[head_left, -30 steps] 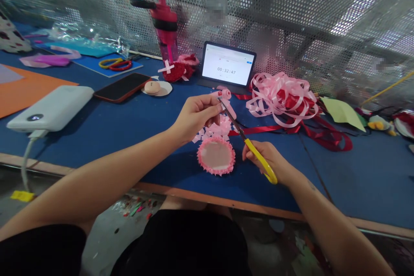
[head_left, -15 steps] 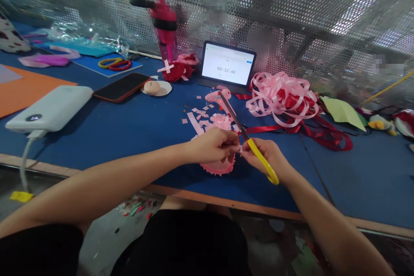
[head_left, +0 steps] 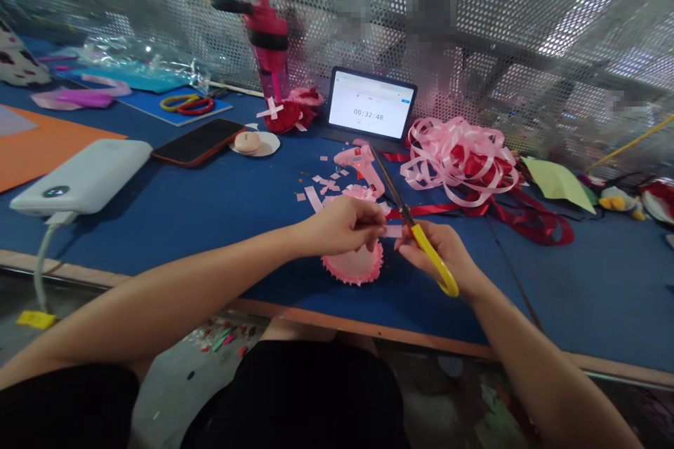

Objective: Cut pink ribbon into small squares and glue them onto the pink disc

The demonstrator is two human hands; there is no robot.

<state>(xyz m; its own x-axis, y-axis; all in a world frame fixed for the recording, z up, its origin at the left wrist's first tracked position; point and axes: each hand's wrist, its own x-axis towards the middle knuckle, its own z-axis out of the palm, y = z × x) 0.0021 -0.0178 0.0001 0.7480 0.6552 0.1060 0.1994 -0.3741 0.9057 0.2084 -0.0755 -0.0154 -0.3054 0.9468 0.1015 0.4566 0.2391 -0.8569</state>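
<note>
My left hand [head_left: 350, 226] pinches one end of a short pale pink ribbon strip [head_left: 392, 231]. My right hand [head_left: 439, 252] holds yellow-handled scissors [head_left: 434, 258], whose blades slant up to the left, and its fingertips are at the strip's other end. Below my left hand lies a round pale disc [head_left: 354, 265] with a ruffled pink edge, partly hidden by the hand. Small cut pink ribbon pieces [head_left: 329, 186] are scattered just beyond. A pink glue gun [head_left: 363, 163] with a small red light lies past the scissor blades.
A heap of pink ribbon [head_left: 458, 161] with red ribbon [head_left: 531, 221] lies right of the tablet [head_left: 371, 104]. On the left are a white power bank [head_left: 81, 175], a phone [head_left: 200, 142] and more scissors [head_left: 187, 104]. Behind them stands a pink bottle [head_left: 268, 42] against a perforated metal screen.
My hands have moved slightly apart and up, so more of the ribbon strip shows between them. The scissors have shifted a little right, uncovering more of the glue gun.
</note>
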